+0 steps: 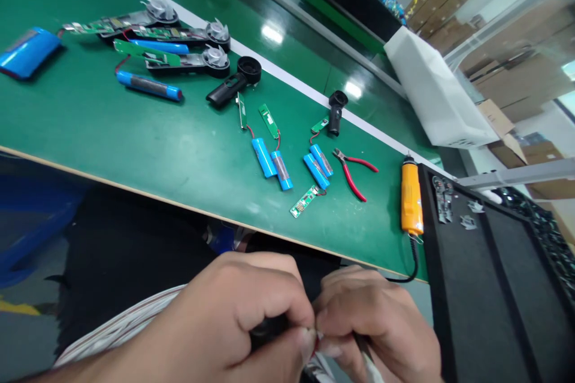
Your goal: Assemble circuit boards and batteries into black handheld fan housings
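Left hand (229, 311), right hand (381, 329), black part (267, 329) in their grip, mostly hidden

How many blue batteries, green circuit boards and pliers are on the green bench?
Blue batteries: 7
Green circuit boards: 7
Pliers: 1
Total: 15

Small black rounded part (268, 328), mostly hidden
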The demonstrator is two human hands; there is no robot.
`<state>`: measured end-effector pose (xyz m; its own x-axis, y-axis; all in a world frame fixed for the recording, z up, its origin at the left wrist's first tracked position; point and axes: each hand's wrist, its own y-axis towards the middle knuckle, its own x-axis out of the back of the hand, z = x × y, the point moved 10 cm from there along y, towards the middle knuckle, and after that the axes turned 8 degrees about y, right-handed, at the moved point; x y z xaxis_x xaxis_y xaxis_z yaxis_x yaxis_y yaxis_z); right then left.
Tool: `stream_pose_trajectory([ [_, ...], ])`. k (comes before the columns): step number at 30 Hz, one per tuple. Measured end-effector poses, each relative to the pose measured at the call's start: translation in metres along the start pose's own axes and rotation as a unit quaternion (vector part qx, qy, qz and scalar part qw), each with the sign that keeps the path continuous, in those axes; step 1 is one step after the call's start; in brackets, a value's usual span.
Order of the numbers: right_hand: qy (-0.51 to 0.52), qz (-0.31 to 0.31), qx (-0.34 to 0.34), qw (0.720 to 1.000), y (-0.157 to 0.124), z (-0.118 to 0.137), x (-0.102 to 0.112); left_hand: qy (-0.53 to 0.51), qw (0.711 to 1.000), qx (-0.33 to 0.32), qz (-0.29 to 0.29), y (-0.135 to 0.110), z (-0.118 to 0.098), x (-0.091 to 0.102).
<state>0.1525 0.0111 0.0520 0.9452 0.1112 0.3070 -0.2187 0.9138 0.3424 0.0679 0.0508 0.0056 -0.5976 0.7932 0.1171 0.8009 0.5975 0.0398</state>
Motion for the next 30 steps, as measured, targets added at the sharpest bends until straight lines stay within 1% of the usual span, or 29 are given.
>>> stream_pose_trajectory([
  [2,-0.004,-0.002,-0.012,1.0,0.0014,-0.0026,0.0006,-0.034,0.999,0.0,-0.009,-0.002,0.0027,-0.0006],
  [5,-0.008,-0.016,-0.048,0.999,0.0017,-0.0067,0.0033,-0.072,0.997,0.016,-0.015,-0.0029,0.0082,-0.0013],
  [8,0.01,-0.022,-0.064,0.998,0.0002,-0.0059,0.0045,-0.053,0.998,0.026,-0.015,-0.0016,0.0092,-0.0002],
  [10,0.012,-0.018,-0.064,0.998,-0.0006,-0.0043,0.0042,-0.031,0.999,0.035,-0.012,-0.0009,0.008,0.0011],
  [14,0.009,-0.004,-0.056,0.998,-0.0001,-0.0029,0.0014,0.004,0.997,0.072,-0.003,-0.0027,0.0077,0.0018],
  [16,0.013,-0.001,-0.054,0.998,0.0001,-0.004,-0.0005,0.017,0.998,0.068,-0.007,-0.004,0.005,0.0024],
  [21,0.001,-0.004,-0.052,0.999,-0.0022,-0.0053,-0.0036,0.043,0.998,0.027,-0.043,-0.0062,0.0011,0.0057],
  [25,-0.013,0.001,-0.042,0.999,-0.0038,-0.0029,-0.0037,0.022,0.999,0.0,-0.038,-0.0063,0.001,0.0046],
  [30,0.005,0.014,-0.028,1.0,-0.0035,-0.0007,-0.0052,0.024,0.999,0.03,-0.012,-0.0088,0.0059,0.0038],
])
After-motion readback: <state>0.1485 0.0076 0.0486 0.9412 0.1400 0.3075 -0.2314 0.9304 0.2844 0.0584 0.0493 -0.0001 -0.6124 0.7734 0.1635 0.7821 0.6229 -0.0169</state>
